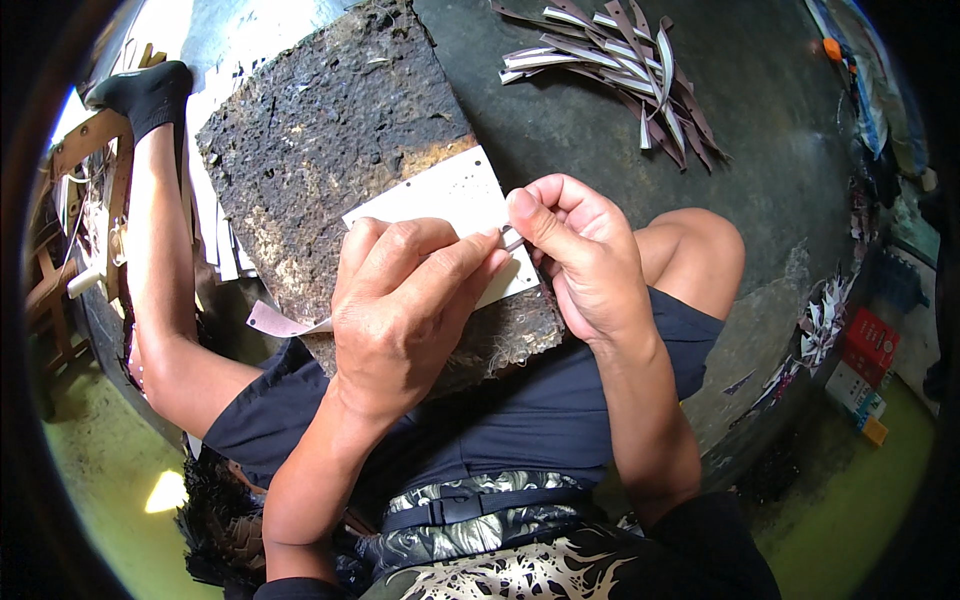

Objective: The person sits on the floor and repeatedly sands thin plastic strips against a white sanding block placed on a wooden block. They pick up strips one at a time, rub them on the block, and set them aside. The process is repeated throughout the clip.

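My left hand is closed on a thin strip, pinkish on one face, whose loose end with a small dark hole sticks out to its left. At the left fingertips the other end of the strip shows as a small pale piece. My right hand pinches there with thumb and bent fingers, almost touching the left fingertips. Under both hands lies a white rectangular card with small dark holes. It rests on a thick, worn, blackened board that leans across my lap; my fingers hide part of the card.
A loose pile of brown and white strips lies on the dark floor at the far right. White sheets are left of the board, near a wooden frame. Scraps and a red box sit at the right.
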Demonstrator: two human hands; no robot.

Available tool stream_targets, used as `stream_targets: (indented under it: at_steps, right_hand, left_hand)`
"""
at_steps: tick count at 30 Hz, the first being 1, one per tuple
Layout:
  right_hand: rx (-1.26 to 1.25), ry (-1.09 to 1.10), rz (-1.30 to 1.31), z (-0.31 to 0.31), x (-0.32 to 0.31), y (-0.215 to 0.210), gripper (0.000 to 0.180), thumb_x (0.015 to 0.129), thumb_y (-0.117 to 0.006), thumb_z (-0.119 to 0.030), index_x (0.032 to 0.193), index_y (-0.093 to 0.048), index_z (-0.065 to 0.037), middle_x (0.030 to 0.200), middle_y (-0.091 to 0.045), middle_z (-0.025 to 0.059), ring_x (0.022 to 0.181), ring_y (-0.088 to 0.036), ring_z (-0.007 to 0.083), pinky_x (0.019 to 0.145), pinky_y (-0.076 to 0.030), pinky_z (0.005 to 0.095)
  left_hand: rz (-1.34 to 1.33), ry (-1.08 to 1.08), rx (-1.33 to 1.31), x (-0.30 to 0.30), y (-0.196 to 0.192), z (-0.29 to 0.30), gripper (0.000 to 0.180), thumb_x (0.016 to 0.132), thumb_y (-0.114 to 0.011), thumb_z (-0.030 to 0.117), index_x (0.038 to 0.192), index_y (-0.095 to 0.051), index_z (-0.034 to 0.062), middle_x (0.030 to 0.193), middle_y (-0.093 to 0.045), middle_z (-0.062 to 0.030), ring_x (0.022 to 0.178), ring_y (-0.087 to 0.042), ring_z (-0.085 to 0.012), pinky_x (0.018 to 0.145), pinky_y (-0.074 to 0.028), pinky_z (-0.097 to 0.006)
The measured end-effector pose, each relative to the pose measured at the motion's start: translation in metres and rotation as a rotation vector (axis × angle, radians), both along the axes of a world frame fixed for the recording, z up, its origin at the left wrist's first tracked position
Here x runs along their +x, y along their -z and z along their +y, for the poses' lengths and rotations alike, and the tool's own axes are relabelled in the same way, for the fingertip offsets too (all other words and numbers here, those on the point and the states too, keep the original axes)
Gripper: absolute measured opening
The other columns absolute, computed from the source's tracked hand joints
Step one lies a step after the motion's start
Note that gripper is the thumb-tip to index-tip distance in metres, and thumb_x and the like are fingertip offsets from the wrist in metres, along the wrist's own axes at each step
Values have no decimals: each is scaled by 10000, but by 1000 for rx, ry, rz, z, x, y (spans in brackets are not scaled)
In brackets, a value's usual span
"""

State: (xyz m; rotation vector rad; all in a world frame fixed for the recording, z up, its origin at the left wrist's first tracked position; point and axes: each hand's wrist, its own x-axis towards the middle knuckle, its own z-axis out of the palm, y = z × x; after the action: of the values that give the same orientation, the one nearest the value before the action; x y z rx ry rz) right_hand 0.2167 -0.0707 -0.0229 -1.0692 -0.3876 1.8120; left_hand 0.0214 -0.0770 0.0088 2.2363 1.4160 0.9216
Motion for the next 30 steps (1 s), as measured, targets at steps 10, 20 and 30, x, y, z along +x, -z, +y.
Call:
stream_targets:
  at_steps: [10,20,30]
  right_hand:
    - [-42,-25,-34,2,8,8,179,1092,-820,-196,1078,-721,-47,900,-746,-11,750,-631,22,682,-502,191]
    - [-58,-17,-107,6,18,32,204,1066,-855,-229,1051,-730,-70,866,-709,-47,720,-558,22,669,-440,204]
    - [-106,-18,-197,7,26,47,211,1056,-864,-241,1045,-739,-71,848,-698,-44,713,-557,28,663,-439,212]
  left_hand:
    - [-14,6,-31,0,-1,0,276,828,-965,126,1087,-873,103,965,-709,-32,828,-638,-221,751,-515,-368]
    - [-19,35,-45,-2,0,2,292,828,-968,121,1104,-879,100,968,-708,-34,803,-640,-219,740,-498,-379]
    - [-56,49,-51,-2,1,3,296,825,-972,101,1106,-881,101,959,-712,-33,770,-628,-214,713,-488,-375]
